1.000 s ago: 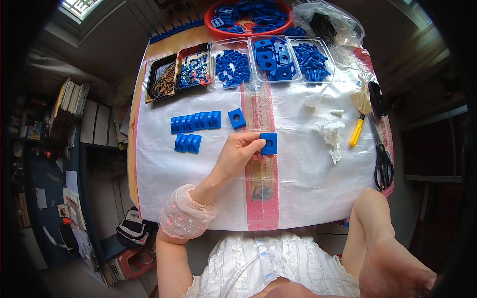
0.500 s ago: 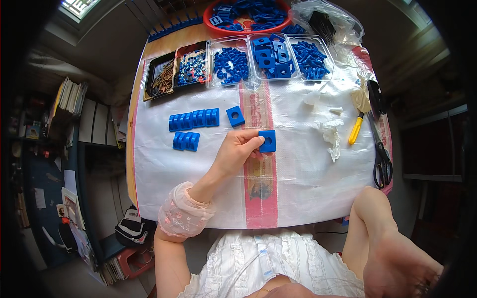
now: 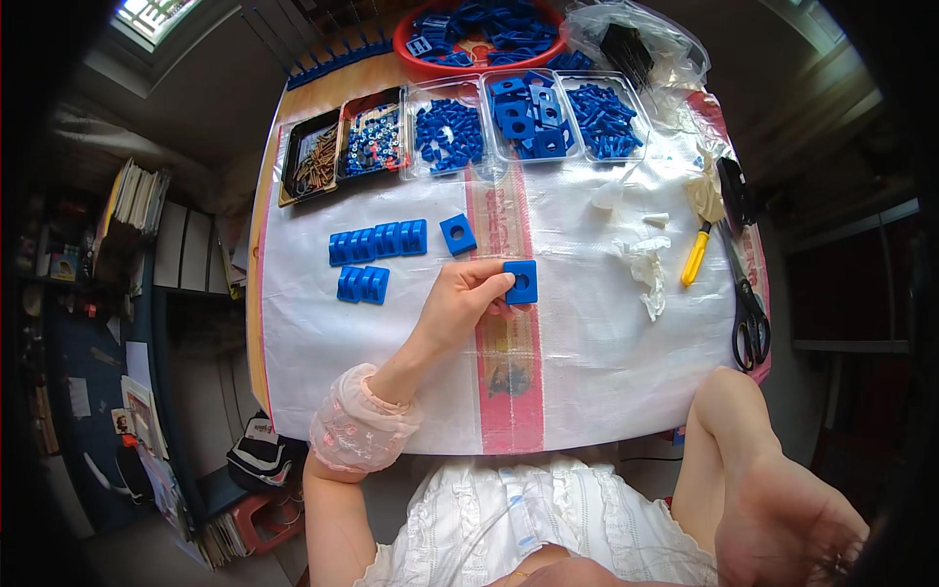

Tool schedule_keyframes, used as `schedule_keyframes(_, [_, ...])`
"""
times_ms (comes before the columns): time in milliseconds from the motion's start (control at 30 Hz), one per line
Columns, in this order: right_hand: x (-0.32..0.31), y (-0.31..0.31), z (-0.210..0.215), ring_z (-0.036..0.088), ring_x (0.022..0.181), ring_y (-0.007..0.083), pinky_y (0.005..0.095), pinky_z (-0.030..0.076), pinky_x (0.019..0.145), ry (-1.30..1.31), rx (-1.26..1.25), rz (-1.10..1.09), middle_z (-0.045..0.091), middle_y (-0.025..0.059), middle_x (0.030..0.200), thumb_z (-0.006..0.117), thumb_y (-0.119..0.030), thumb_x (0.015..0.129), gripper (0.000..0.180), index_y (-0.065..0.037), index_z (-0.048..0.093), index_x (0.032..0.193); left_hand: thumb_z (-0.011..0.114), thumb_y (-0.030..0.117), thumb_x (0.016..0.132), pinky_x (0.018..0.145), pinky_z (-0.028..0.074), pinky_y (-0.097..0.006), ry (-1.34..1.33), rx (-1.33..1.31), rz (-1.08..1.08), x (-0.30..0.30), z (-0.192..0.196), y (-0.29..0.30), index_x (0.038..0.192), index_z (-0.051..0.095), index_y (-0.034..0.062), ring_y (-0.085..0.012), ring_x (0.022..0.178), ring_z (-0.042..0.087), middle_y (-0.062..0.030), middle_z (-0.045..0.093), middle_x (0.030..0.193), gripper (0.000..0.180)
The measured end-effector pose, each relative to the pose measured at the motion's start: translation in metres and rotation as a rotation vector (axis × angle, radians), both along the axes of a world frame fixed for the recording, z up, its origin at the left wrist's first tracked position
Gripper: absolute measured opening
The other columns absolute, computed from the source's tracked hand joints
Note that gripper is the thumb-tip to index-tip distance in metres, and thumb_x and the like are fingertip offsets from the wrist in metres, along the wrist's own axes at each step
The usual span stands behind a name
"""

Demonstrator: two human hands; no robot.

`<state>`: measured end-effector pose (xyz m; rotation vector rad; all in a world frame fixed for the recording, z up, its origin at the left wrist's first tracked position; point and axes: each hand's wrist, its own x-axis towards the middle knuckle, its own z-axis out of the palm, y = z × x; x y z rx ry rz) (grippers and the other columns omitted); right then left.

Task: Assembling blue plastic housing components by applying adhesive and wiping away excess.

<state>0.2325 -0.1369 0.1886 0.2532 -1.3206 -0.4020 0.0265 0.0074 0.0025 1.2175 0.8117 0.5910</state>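
My left hand (image 3: 465, 301) is above the middle of the table, thumb and fingers pinching a blue square piece with a round hole (image 3: 523, 282). Just beyond that hand, a similar blue holed piece (image 3: 458, 234) lies flat on the sheet. To its left sit a longer row of blue ridged blocks (image 3: 379, 242) and a shorter row of them (image 3: 363, 284). My right arm is bent sharply, its elbow over the table's near right corner. My right hand (image 3: 790, 523) is raised close to the camera at the lower right, and its fingers are hidden.
Along the far side stand a tray of screws (image 3: 315, 161), a tray of small nuts (image 3: 373, 137), and clear boxes of blue parts (image 3: 536, 115). Behind them is a red basin (image 3: 409, 65). At right lie crumpled white scraps (image 3: 647, 274), a yellow-handled tool (image 3: 696, 256) and black-handled scissors (image 3: 750, 328).
The view has shifted slightly. My left hand keeps its pinch on the blue piece, and my right hand stays raised at the lower right.
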Motion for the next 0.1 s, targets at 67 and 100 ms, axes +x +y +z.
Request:
schedule_keyframes(67, [-0.0020, 0.0024, 0.0001, 0.051, 0.124, 0.0224, 0.0455, 0.035, 0.111, 0.024, 0.021, -0.037, 0.060, 0.0087, 0.129, 0.053, -0.026, 0.102, 0.035, -0.001, 0.059, 0.125, 0.055, 0.012, 0.097, 0.063, 0.051, -0.019, 0.005, 0.001, -0.001, -0.0015, -0.0001, 0.0008, 0.096, 0.073, -0.0011, -0.0060, 0.070, 0.065, -0.0078, 0.074, 0.086, 0.022])
schedule_keyframes(100, [-0.0020, 0.0027, 0.0002, 0.051, 0.124, 0.0224, 0.0455, 0.035, 0.111, 0.025, 0.021, -0.037, 0.060, 0.0087, 0.129, 0.053, -0.026, 0.102, 0.035, -0.001, 0.059, 0.125, 0.055, 0.012, 0.097, 0.063, 0.051, -0.019, 0.000, -0.001, 0.001, -0.0006, 0.0003, 0.0011, 0.096, 0.073, -0.0012, -0.0058, 0.070, 0.065, -0.0077, 0.074, 0.086, 0.022])
